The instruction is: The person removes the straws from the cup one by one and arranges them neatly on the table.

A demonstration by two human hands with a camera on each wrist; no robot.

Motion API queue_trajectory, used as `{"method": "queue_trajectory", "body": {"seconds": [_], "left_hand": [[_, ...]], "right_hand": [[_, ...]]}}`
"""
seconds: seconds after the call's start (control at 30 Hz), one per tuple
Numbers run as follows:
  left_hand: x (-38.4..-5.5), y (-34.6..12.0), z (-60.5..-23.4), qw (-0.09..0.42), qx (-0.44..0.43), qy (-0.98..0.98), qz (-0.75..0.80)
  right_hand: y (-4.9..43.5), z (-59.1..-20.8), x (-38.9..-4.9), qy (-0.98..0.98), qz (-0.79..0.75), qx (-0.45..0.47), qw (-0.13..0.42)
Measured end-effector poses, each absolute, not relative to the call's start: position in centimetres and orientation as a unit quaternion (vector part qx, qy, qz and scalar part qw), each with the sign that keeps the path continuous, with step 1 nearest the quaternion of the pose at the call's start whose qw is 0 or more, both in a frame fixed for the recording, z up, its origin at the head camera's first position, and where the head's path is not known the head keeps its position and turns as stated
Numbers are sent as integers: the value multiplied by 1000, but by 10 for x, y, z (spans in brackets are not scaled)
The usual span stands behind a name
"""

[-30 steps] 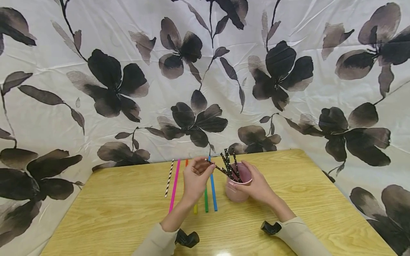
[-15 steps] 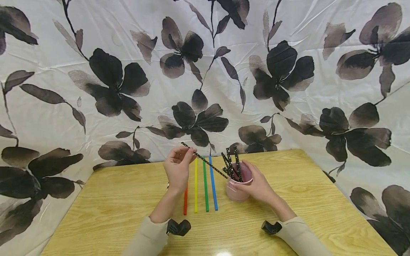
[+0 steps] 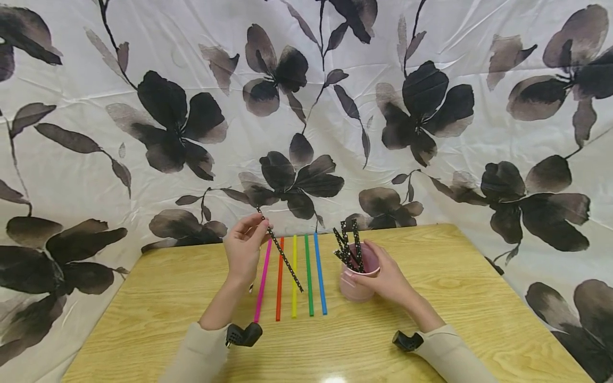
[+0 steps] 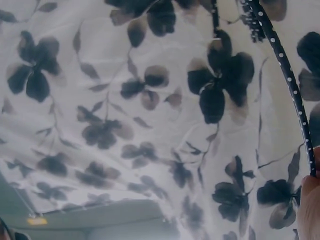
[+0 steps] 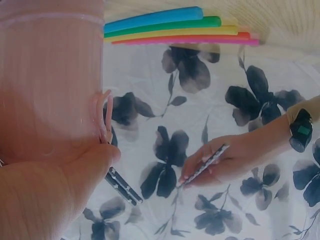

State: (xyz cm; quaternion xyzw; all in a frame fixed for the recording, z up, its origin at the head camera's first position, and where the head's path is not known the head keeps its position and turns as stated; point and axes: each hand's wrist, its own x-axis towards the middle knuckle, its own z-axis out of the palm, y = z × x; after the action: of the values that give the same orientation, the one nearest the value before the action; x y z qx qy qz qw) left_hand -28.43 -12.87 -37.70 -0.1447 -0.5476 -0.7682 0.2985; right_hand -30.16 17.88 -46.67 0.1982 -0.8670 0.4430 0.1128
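Head view: left hand (image 3: 243,250) pinches one dotted straw (image 3: 283,256), right hand (image 3: 389,277) grips pink cup (image 3: 355,290); I'd say a low swing could knock the yellow straw (image 3: 294,306) askew.

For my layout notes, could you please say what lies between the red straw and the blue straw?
The head view shows the yellow straw and green straw; the left hand holds a dotted straw slanting in front.

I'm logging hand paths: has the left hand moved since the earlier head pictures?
Yes: the left hand has moved left, farther from the blue straw lying on the table.
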Motion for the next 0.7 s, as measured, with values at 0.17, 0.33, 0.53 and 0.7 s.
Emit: {"method": "queue_trajectory", "body": {"seconds": [0.17,0.33,0.53,0.7], "left_hand": [[-287,-148,-380,285,-140,-577,-752],[-290,-172,-382,228,-123,-615,-745],[-299,-203,-392,173,-95,-683,-703],[-311,-225,-407,141,-66,-736,-658]], "right_hand": [[180,-468,-301,-868,444,193,109],[179,-467,-301,-869,441,195,110],[179,-466,-300,-867,444,198,109],[179,-467,-301,-867,443,199,111]]}}
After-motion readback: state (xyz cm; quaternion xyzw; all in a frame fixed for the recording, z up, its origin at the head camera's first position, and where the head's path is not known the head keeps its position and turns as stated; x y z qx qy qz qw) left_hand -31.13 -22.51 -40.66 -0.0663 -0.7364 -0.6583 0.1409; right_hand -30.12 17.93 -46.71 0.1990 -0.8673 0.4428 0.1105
